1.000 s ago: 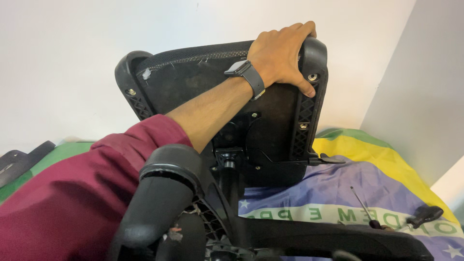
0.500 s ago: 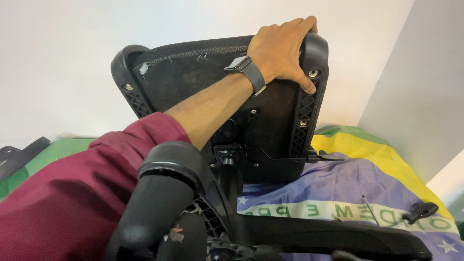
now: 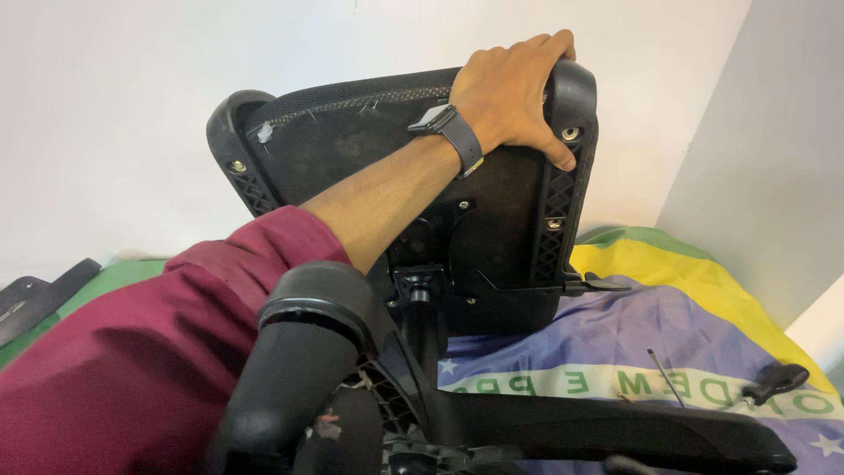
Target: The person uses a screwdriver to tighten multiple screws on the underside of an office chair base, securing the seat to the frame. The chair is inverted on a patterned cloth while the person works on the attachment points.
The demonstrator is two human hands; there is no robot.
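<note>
Left hand (image 3: 514,97) was clamped over the top edge of the chair seat (image 3: 396,176), at about 1 o'clock in the head view: fingers curled over the rim, thumb (image 3: 552,151) pressed down the seat's underside next to a bolt (image 3: 571,134). Wrist wore a dark watch (image 3: 448,127); maroon sleeve (image 3: 132,352) filled 8 o'clock. Right hand was out of view, so I couldn't tell its state.

The office chair lay tipped on its side, seat underside facing the camera, standing near upright in the centre. Gas column (image 3: 420,308) ran from the seat plate toward 6 o'clock, into the black star base (image 3: 563,427); a caster (image 3: 299,369) sat large at 7 o'clock. A lever (image 3: 598,283) stuck out at 3 o'clock.

Everything rested on a green, yellow and blue flag cloth (image 3: 668,325). A screwdriver (image 3: 747,387) lay at 4 o'clock, well apart from the hand.

Risk, as a judgement: only one hand seemed to steady the seat, so a slipped hold could let it swing or drop onto the cloth. The base could slide on the loose cloth and roll the chair. The screwdriver could get pinned or kicked off.
</note>
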